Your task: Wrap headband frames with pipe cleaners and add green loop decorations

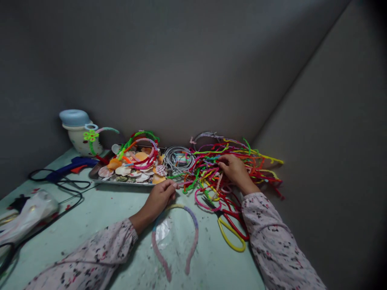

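Observation:
My right hand [235, 171] reaches into a heap of colourful pipe cleaners [256, 165], its thumb and finger pinched on one of them. Closed fingers on my left hand [161, 197] rest above the table in front of the shell tray; a thin pink strand lies by the fingertips, but I cannot tell what they grip. Just below my left hand lies a fuzzy headband [195, 225], wrapped in pink, purple, blue and yellow. Scissors [232, 235] with yellow and red handles lie under the heap's front edge, beside my right sleeve.
A metal tray [121, 182] holds shells [123, 170] and several wrapped headbands [151, 141]. Next to it sits a coil of grey wire [179, 159]. On the left are a blue-lidded cup [79, 135], a blue glue gun [71, 166], its black cord [79, 197] and a plastic bag [33, 213]. Grey walls enclose the table.

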The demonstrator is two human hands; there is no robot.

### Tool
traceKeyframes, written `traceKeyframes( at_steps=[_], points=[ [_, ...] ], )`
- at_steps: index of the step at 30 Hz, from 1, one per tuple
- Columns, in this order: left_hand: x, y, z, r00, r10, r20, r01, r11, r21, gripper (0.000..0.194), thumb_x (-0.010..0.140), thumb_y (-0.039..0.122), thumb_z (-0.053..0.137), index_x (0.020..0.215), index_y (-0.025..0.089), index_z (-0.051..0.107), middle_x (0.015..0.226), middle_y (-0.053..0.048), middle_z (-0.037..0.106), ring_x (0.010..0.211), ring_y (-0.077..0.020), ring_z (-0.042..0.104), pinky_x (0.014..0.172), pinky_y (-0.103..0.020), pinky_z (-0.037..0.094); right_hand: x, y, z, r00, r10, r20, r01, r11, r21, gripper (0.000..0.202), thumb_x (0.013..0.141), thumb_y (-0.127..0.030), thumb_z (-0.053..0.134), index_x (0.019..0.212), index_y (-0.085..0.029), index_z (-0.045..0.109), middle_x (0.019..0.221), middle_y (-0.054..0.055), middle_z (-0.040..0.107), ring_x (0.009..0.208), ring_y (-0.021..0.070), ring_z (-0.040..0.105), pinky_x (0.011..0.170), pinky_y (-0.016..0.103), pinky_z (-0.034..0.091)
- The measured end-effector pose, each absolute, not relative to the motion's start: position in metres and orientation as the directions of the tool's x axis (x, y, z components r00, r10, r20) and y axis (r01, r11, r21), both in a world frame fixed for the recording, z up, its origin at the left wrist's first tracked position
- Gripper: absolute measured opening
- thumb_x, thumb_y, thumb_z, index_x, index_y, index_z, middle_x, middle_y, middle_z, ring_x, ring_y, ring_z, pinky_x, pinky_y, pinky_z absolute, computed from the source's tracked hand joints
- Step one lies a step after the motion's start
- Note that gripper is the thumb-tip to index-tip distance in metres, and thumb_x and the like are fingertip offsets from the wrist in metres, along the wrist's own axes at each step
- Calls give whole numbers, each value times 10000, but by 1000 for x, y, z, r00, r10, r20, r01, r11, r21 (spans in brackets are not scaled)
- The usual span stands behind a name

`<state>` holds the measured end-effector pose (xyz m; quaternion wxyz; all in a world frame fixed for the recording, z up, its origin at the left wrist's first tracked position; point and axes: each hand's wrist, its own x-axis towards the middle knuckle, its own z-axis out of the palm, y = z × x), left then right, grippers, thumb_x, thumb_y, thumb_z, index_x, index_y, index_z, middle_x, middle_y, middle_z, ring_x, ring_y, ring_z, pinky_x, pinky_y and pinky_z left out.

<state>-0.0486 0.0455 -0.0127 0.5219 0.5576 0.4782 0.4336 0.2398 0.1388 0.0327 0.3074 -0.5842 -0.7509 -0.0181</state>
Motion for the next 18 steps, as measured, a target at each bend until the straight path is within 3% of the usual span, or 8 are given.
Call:
traceKeyframes(
  at_steps=[6,14,18],
  points=[
    [-49,46,-15,172,985,15,75,-29,997,308,860,453,507,829,154,574,546,46,491,438,-74,346,439,-195,223,240,139,32,-150,890,431,908,297,-297,179,755,-233,647,927,-183,640,855,43,630,755,173,579,683,274,422],
    [-50,46,-13,167,986,5,85,-20,996,324,851,460,509,854,148,597,555,42,495,448,-76,351,447,-199,231,235,138,26,-160,865,476,914,312,-260,245,817,-273,598,1041,-200,666,961,73,620,847,193,584,762,294,438],
    [-49,45,-13,161,987,-3,80,-10,997,331,846,474,512,858,155,601,554,43,490,440,-74,349,439,-196,221,234,136,26,-182,860,477,920,320,-226,207,830,-230,556,974,-210,703,929,71,617,823,190,574,732,285,432]
  ],
)
